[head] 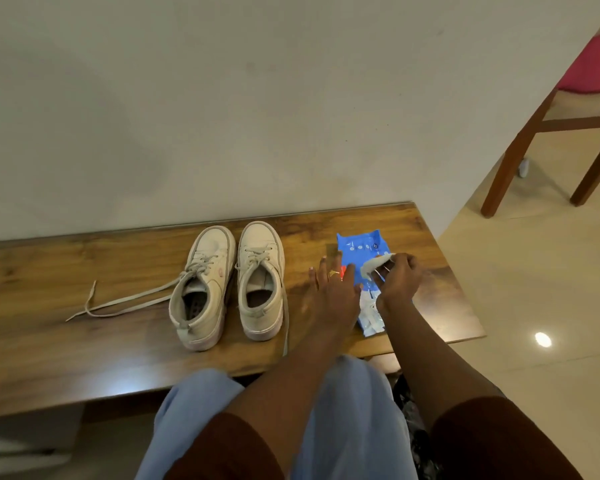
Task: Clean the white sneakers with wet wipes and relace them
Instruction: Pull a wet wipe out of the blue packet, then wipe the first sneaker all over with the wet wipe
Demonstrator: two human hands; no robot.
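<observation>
Beside the sneakers (260, 244), straight left fingers (348, 273) press the wipes pack (361, 245); right fingers (400, 261) pinch, seemingly, a wipe (373, 264).

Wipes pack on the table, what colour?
The wipes pack is blue and white; head view.

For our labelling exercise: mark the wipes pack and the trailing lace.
wipes pack (359, 244), head view, blue upper panel.
trailing lace (125, 299), head view, middle of the strand.

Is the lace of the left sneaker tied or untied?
Untied. The lace of the left sneaker lies loose, stretched out across the wooden table to its left.
</observation>
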